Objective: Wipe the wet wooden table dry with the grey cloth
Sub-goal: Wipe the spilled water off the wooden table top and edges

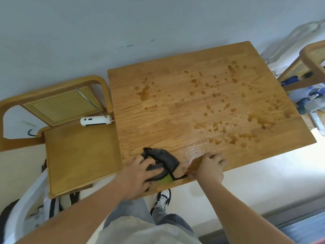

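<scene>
surface (175,110): bare wood with scattered water drops, open across middle and far side | left: chair (79,155) butts the edge | right: second chair (309,64), apparently apart

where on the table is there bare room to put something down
Whole table holds no objects, but droplets cover its middle and right. Driest patch: left strip beside the chair. Crowded only at the near edge: left hand on grey cloth, right hand.

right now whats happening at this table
A person is wiping a wet wooden table with a dark grey cloth. The left hand presses the cloth at the near edge, while the right hand rests flat on the wood beside it. Water droplets cover most of the top, so little is dry yet. A white handheld device lies on the wooden chair alongside.
</scene>
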`<state>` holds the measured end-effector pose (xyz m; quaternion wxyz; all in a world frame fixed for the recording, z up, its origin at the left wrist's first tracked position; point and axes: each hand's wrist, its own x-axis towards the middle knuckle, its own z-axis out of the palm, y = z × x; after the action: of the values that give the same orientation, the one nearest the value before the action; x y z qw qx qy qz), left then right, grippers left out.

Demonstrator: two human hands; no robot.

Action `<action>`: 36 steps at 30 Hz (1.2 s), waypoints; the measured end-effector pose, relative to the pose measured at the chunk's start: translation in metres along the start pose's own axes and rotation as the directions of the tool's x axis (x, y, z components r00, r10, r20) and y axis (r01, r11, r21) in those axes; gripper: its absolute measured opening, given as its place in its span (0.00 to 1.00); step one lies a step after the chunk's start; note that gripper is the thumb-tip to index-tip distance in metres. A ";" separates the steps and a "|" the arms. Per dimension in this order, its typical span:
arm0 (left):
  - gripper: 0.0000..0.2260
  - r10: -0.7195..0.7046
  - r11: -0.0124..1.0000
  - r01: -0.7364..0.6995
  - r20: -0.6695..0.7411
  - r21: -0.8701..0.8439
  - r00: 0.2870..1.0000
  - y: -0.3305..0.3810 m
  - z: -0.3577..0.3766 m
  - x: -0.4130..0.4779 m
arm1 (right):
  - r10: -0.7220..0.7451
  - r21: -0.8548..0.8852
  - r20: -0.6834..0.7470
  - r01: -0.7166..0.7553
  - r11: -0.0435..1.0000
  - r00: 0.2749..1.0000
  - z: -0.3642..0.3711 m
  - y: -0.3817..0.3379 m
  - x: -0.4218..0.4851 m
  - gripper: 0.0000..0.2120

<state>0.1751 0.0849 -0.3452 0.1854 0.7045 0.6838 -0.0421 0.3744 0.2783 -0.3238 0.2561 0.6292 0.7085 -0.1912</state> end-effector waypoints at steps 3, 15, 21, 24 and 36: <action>0.26 -0.396 0.907 0.384 -0.043 -0.172 0.917 -0.019 -0.010 0.020 | -0.005 0.008 0.003 0.005 1.000 1.000 -0.001 0.000 0.000 0.62; 0.27 0.007 0.999 -0.015 0.150 0.051 0.989 0.023 -0.043 0.089 | -0.103 0.067 -0.081 0.108 0.992 0.991 0.008 0.026 -0.001 0.56; 0.28 -0.367 0.929 0.369 0.060 -0.027 0.928 0.061 -0.041 0.104 | -0.073 0.055 -0.033 0.074 0.996 0.997 0.004 0.020 -0.002 0.57; 0.26 0.062 0.996 -0.068 0.086 0.064 0.994 0.072 -0.025 0.077 | -0.091 0.004 -0.100 0.092 0.996 0.991 0.003 0.019 0.001 0.45; 0.29 -0.261 0.964 0.261 0.002 -0.043 0.965 0.004 -0.043 0.070 | -0.280 0.118 -0.131 0.295 0.948 0.951 -0.018 -0.031 -0.023 0.47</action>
<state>0.1749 0.1645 -0.3266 0.1920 0.6042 0.7718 -0.0500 0.3434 0.2669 -0.2974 0.1414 0.5448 0.7913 -0.2386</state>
